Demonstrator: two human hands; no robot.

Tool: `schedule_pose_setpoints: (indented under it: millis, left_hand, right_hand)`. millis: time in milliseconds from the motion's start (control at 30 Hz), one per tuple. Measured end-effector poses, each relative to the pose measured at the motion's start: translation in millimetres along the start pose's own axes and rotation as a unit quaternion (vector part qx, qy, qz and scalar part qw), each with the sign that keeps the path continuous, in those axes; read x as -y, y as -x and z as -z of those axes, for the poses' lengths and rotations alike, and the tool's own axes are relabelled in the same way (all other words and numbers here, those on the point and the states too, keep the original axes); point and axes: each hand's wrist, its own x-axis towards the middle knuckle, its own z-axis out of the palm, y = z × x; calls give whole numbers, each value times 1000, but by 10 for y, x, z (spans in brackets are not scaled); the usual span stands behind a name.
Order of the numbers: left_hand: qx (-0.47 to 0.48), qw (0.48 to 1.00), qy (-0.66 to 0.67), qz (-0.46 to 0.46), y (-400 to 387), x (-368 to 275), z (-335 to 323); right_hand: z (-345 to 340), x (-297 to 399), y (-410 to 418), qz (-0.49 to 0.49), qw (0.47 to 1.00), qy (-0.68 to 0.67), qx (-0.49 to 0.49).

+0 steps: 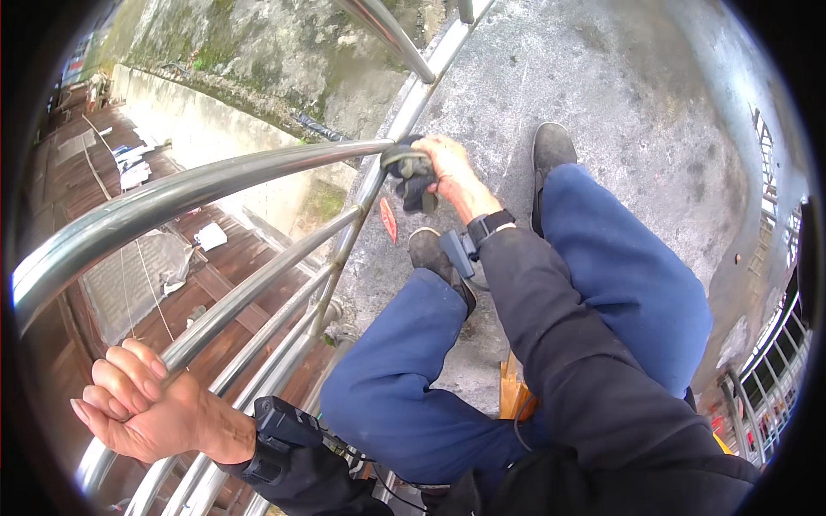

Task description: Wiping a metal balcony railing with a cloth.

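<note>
My right hand (452,173) grips a bunched dark cloth (412,169), black with olive-green edging. The cloth lies against the stainless-steel railing (310,255), where a thick curved tube meets the lower straight rail. At the lower left, my left hand (142,406) is curled into a loose fist, palm side up, with no object seen in it. One of the railing's tubes passes behind this fist; whether the two touch is hard to tell. Both wrists carry black straps with devices on them.
Beneath my shoes (554,145) is a stained concrete floor (619,77), with a red scrap (388,220) near the railing. Beyond it lie a brown roof (239,284) lower down and a mossy concrete wall (193,122). A wooden piece (513,387) shows below me.
</note>
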Motion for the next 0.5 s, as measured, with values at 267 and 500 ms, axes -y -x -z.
schedule_pose_setpoints:
  millis: [267,500]
  left_hand:
    - [-4,999,28,16,0,-40,4]
    - [8,999,38,17,-20,-32,48]
  right_hand:
    - [203,1358,-606,247,958,-67,-130]
    - [116,531,-366,160,984,49,-69]
